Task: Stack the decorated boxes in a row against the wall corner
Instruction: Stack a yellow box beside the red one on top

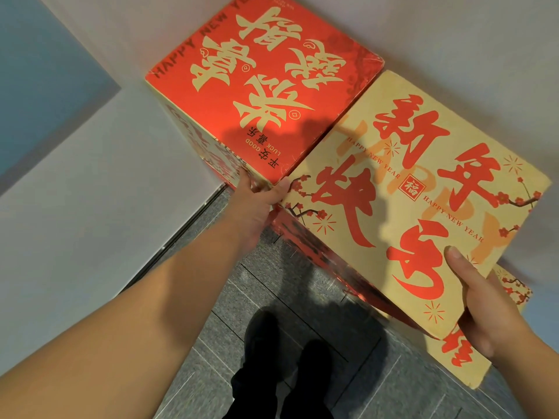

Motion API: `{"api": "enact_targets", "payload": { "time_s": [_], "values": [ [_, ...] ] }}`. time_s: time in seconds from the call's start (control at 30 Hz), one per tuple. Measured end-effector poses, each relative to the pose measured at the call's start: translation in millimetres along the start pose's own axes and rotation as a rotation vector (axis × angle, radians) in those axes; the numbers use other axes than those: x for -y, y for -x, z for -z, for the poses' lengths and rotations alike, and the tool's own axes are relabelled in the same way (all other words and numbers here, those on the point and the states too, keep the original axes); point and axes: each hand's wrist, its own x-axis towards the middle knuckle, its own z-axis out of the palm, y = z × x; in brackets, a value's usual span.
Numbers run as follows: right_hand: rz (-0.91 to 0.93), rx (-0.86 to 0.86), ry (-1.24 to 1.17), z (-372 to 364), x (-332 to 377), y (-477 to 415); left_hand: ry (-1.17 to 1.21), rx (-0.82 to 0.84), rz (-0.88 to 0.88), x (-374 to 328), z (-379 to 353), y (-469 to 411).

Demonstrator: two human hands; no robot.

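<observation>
Head view: left hand (257,204), fingers curled, grips the cream box's (423,207) far-left corner where it touches the red box (260,83) standing by the wall (453,31). Right hand (490,309), spread open, clasps the cream box's near-right corner, thumb on top.

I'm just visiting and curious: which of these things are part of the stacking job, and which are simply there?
Part of the job:
red box
yellow box, gripped by left hand and right hand
lower yellow box
wall

Simply there:
grey floor
black shoes
</observation>
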Motion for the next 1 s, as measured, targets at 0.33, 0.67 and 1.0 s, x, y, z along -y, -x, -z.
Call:
{"api": "enact_targets", "payload": {
  "time_s": [0.33,0.67,1.0],
  "values": [
    [0.017,-0.031,0.025,7,8,-5,0.023,-0.022,0.015,-7,-9,-2],
    [0.006,-0.002,0.003,5,10,-8,-0.084,-0.154,-0.001,-18,-16,-3],
    [0.028,-0.007,-0.004,4,3,-2,-0.103,-0.162,-0.032,-15,-12,3]
  ]
}}
